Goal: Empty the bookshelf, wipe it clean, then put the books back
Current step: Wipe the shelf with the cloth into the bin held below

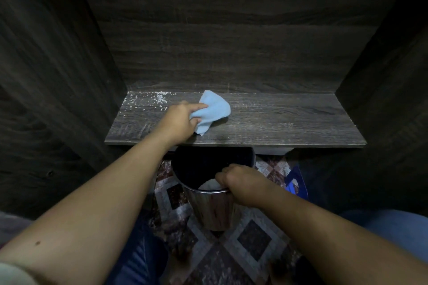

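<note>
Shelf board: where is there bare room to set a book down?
The right half of the shelf board is bare, from the blue cloth to the right side wall. Left of centre is crowded: the left hand grips the cloth there, with white dust in the back left corner. Below the front edge, the right hand holds a metal bin.

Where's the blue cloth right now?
Head view: the blue cloth sits on the shelf board, left of centre, held by the left hand, just right of the white dust.
</note>
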`<state>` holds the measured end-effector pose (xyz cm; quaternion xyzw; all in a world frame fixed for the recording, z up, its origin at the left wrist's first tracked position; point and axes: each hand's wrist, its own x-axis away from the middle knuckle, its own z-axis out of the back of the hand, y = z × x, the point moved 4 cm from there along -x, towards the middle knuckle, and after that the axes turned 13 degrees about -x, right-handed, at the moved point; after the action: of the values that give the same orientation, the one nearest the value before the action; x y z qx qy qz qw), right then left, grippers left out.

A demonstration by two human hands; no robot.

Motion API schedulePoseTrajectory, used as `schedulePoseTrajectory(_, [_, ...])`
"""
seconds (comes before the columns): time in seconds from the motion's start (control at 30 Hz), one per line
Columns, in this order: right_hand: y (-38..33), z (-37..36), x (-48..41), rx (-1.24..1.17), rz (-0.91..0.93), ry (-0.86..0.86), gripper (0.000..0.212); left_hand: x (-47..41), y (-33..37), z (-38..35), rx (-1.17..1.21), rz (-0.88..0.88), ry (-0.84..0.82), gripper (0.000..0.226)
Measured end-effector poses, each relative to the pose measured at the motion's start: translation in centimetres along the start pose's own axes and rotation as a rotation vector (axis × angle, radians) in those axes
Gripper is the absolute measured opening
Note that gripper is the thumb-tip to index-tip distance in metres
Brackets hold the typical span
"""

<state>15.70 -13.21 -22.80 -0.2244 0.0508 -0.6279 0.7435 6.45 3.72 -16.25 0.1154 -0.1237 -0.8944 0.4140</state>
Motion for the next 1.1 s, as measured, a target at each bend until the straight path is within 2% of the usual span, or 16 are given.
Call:
schedulePoseTrajectory(0.3, [0.8, 0.0, 1.0, 0.014, -0.014, 0.012, 0.025, -0.1, -1.3, -4.2, -0.108, -0.017, -0.030, 0.047])
schedulePoseTrajectory(0.6, [1.2, -0.1, 1.7, 0.005, -0.017, 0.000, 0.021, 0.0, 1.9, -4.5, -0.076, -0.145, -0.207, 0.046])
schedulePoseTrajectory(0.8, [1.0, -0.2, 1.9, -0.004, -0.006, -0.007, 0.022, 0.4, 2.9, -3.1, 0.031, -0.220, -0.445, 0.046])
schedulePoseTrajectory(0.87, [1.0, -0.1, 1.8, 0.002, -0.002, 0.004, 0.024, 0.3, 2.6, -2.4, 0.062, -0.185, -0.370, 0.044])
schedulePoseTrajectory(1.0, [0.9, -0.1, 1.6, -0.018, 0.009, 0.028, 0.022, -0.4, 1.4, -1.7, -0.039, -0.136, -0.045, 0.045])
schedulePoseTrajectory(1.1, [0.9, 0.0, 1.5, -0.020, 0.005, 0.033, 0.022, -0.3, 0.8, -2.2, -0.229, -0.120, 0.019, 0.046])
